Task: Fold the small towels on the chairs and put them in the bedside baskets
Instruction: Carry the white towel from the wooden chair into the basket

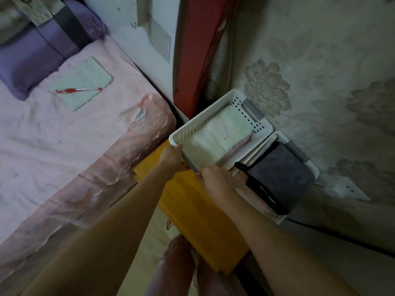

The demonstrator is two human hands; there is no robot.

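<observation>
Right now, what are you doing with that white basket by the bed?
A person holds a white basket at its near end with both hands: the left hand at the corner, the right hand by the grey handle. A folded pale towel lies inside it. The basket sits over a yellow bedside cabinet. Beside it, a second basket holds a folded grey towel.

2 baskets (215,112) (307,165) sit side by side on the nightstand (192,201), right of the bed (64,135); each holds folded towels (218,137) (280,174). Both hands (173,161) (215,180) grip the left basket's near end. A pen (79,90) lies on a notebook (83,84) on the bed, before the pillow (38,56).
</observation>
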